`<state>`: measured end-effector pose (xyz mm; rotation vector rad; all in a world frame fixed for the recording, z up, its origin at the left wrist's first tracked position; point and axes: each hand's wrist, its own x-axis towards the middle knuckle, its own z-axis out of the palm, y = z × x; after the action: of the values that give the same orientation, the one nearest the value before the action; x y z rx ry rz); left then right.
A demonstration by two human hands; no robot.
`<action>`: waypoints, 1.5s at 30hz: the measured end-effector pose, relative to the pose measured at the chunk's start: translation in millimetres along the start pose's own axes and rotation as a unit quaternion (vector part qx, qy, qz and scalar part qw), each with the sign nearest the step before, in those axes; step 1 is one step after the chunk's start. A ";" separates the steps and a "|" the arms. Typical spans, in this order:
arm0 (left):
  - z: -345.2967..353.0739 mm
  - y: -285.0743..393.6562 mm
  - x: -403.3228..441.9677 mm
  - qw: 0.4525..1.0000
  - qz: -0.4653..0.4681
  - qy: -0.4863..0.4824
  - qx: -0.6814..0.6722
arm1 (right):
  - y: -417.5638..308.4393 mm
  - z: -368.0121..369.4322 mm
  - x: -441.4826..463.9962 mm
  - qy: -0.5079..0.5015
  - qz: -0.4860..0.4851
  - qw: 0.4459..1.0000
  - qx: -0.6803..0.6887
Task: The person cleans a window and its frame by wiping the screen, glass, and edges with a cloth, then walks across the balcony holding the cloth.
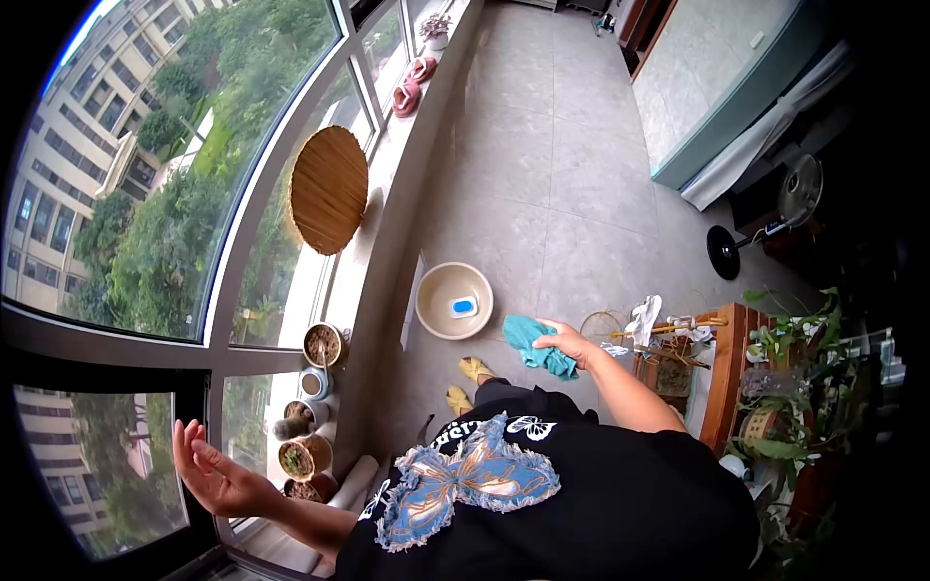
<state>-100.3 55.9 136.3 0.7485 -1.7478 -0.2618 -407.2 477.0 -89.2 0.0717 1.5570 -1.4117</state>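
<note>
My right hand (565, 346) grips a crumpled teal cloth (539, 347), held out in front of my body above the floor. To the cloth's left, a beige basin (426, 302) stands on the floor with a small blue-and-white object (464, 307) inside; its kind is not clear. On the other side, my left hand (221, 476) is raised with fingers apart and nothing in it. It is in front of the window pane (107, 455) and its dark frame, near the potted plants (304, 459) on the sill. Whether it touches the window I cannot tell.
Along the sill (354, 247) stand several pots, a round woven tray (329, 191) leaning by the glass, and pink shoes (406, 98). A wooden plant stand (728, 378) with trailing greenery is at my right. A black fan (724, 252) stands farther off on the grey tile floor (523, 165).
</note>
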 end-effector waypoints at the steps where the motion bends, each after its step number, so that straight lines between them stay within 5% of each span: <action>1: 21.0 6.7 -0.9 0.999 -0.009 -0.012 -0.040 | 8.2 -18.0 -16.7 0.053 -0.009 0.998 0.020; 8: 135.9 32.9 -27.4 0.962 -0.047 -0.216 -0.162 | 42.9 -80.1 -86.9 0.236 -0.046 0.949 0.207; 11: 201.8 56.5 -38.8 0.932 -0.099 -0.304 -0.170 | 53.3 -106.7 -91.4 0.261 -0.044 0.931 0.253; 20: 402.7 183.1 -67.7 0.872 -0.015 -0.441 -0.213 | 56.3 -229.7 -18.5 0.267 -0.043 0.890 0.366; 25: 494.2 181.3 -103.8 0.841 0.105 -0.527 -0.067 | -5.9 -301.5 -0.4 0.279 -0.097 0.869 0.397; 36: 588.1 153.4 -134.2 0.731 0.059 -0.679 0.029 | -83.1 -401.3 64.2 0.323 -0.053 0.806 0.494; 45: 790.6 190.5 -108.0 0.745 0.041 -0.665 0.022 | -257.7 -471.7 188.3 0.256 -0.083 0.823 0.500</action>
<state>-884.9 110.0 -97.2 0.4796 -3.1382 -0.8419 -946.0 660.3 -111.4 1.0409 1.0363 -2.3579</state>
